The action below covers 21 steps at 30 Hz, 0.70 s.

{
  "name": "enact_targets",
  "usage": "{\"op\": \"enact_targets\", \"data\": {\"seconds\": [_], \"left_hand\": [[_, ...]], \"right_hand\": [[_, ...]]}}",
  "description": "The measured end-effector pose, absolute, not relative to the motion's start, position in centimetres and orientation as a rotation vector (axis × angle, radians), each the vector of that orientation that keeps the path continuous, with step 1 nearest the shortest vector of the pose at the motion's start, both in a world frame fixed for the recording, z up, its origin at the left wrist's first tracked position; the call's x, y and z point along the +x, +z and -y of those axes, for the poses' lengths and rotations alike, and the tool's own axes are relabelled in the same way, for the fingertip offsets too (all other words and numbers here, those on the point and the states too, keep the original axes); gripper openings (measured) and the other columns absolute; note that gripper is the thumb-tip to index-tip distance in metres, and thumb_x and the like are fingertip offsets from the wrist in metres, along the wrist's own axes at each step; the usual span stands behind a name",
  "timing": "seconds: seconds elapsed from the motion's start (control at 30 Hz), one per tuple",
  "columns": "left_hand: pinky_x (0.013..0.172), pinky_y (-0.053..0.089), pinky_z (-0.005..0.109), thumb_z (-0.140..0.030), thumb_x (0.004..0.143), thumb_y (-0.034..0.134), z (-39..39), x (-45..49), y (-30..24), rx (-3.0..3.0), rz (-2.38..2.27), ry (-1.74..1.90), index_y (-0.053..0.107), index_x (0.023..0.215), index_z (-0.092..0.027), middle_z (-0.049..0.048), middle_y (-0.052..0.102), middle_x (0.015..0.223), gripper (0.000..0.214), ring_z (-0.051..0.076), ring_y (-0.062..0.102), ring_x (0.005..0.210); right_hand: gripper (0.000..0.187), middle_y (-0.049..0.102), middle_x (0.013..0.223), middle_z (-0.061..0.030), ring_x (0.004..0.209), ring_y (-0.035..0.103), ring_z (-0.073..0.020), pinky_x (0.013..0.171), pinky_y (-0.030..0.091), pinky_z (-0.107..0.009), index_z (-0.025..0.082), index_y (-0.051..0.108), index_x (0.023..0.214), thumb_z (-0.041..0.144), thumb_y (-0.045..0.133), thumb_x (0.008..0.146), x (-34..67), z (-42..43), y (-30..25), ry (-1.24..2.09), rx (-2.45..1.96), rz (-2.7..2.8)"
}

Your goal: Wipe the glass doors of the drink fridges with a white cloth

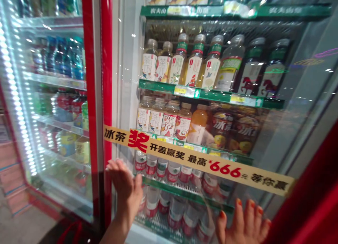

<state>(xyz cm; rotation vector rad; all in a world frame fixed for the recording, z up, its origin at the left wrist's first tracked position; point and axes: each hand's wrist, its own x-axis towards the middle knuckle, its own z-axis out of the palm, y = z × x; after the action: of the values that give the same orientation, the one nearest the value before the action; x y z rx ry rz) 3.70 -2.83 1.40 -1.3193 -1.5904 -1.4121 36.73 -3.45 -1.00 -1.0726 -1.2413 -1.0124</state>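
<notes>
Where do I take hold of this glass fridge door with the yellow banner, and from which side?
Likely its left vertical edge, coming from the left beside the red frame. The glass door shows a flat face and no handle; the right hand only lies flat on it, while the left hand sits at that edge.

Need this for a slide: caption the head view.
Left hand and right hand against a fridge's glass door, bottled drinks shelved behind.

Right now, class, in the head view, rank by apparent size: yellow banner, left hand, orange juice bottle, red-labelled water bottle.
1. yellow banner
2. left hand, which looks bigger partly from nearness
3. orange juice bottle
4. red-labelled water bottle
</notes>
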Motion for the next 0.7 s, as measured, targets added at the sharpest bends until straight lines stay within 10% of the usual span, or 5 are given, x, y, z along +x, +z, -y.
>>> {"op": "enact_targets", "data": {"seconds": [0.23,0.43,0.7], "left_hand": [[0.145,0.002,0.048,-0.076,0.104,0.035,4.3,9.6,-3.8,-1.679,1.047,-0.968,0.018,0.176,-0.011,0.0114,0.010,0.186,0.098,0.031,0.006,0.175],[0.140,0.010,0.071,-0.047,0.111,0.037,2.0,3.7,3.9,-1.337,1.501,-1.568,-0.005,0.177,-0.019,0.0137,-0.012,0.186,0.083,0.038,-0.007,0.173],[0.145,0.004,0.047,-0.083,0.102,0.020,4.0,14.4,2.9,-1.737,0.874,-0.937,0.023,0.176,-0.017,0.0045,0.014,0.187,0.099,0.027,0.011,0.175]], "right_hand": [[0.069,0.039,0.175,-0.0083,0.165,0.037,-0.0363,0.138,0.026,-0.066,0.024,0.040,0.171,0.036,0.062,0.106,37.7,3.2,-0.7,-1.098,-1.034,1.282],[0.066,0.041,0.175,-0.0090,0.165,0.037,-0.0335,0.139,0.024,-0.059,0.020,0.043,0.169,0.035,0.060,0.107,37.3,3.1,-0.3,-1.119,-1.007,1.253],[0.072,0.043,0.173,-0.0166,0.164,0.037,-0.0361,0.139,0.026,-0.059,0.012,0.045,0.167,0.030,0.066,0.101,39.0,2.2,-1.3,-1.285,-0.967,1.312]]}}
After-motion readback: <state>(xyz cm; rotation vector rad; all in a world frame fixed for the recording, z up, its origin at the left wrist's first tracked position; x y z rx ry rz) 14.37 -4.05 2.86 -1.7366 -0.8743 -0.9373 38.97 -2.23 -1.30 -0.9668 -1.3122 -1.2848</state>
